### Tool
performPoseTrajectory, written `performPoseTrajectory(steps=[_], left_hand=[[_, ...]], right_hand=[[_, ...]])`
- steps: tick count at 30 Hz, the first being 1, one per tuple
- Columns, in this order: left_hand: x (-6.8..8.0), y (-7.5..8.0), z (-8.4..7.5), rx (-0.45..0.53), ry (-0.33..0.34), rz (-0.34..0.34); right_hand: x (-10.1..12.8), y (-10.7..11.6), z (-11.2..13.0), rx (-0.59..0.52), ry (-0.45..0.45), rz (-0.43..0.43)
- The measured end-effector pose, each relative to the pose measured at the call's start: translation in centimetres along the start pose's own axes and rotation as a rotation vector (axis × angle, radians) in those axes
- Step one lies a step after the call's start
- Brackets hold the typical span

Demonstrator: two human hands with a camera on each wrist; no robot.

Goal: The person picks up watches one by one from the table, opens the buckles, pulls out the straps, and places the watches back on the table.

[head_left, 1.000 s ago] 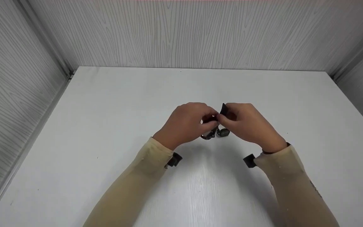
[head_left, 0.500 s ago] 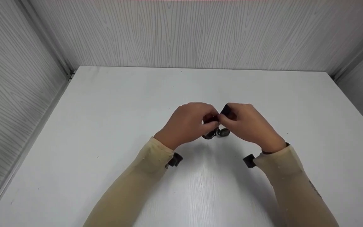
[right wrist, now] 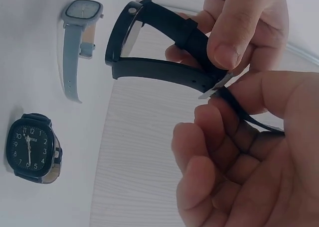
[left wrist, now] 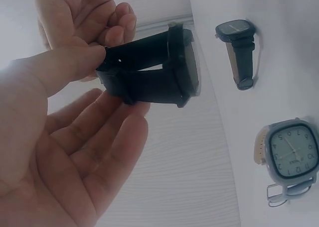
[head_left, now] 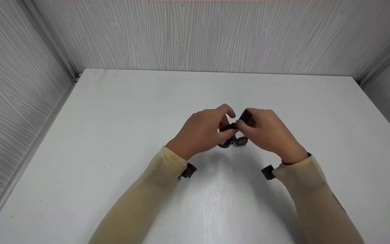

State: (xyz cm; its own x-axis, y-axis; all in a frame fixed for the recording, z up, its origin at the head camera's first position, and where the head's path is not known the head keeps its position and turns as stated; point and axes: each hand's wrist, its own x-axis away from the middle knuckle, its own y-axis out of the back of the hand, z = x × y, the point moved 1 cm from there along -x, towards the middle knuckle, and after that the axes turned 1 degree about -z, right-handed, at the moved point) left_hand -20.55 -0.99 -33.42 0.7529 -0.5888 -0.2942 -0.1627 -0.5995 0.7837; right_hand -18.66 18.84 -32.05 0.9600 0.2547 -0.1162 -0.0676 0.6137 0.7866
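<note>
Between both hands is a wristwatch (left wrist: 149,87) with a black strap bent into a loop, its case edge-on in both wrist views. My left hand (head_left: 203,130) holds the strap near the buckle end, thumb (right wrist: 227,50) on top and index finger raised. My right hand (head_left: 264,130) pinches the strap's free end (right wrist: 244,115), which comes out past a metal buckle (right wrist: 212,91). How far the strap sits through the buckle is partly hidden by fingers. In the head view the held watch shows only as dark pieces between the fingertips.
Two more watches lie on the white table (head_left: 147,101). One has a black square face (right wrist: 31,147); the other has a pale face and a blue-grey strap (right wrist: 72,53). Behind the table rises a wood-grain panel (head_left: 198,37).
My left index finger has lifted off the strap and points forward. The dark strap end in my right hand has shifted slightly right. Both forearms are almost still.
</note>
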Motion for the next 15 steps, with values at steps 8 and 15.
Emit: performPoseTrajectory(steps=[8, 15], left_hand=[[0.02, 0.07, -0.02, -0.004, -0.018, -0.005], [0.05, 0.28, -0.12, 0.107, 0.029, 0.037]], right_hand=[[-0.04, 0.01, -0.01, -0.001, -0.008, 0.005], [-0.13, 0.07, -0.17, -0.038, -0.006, 0.023]])
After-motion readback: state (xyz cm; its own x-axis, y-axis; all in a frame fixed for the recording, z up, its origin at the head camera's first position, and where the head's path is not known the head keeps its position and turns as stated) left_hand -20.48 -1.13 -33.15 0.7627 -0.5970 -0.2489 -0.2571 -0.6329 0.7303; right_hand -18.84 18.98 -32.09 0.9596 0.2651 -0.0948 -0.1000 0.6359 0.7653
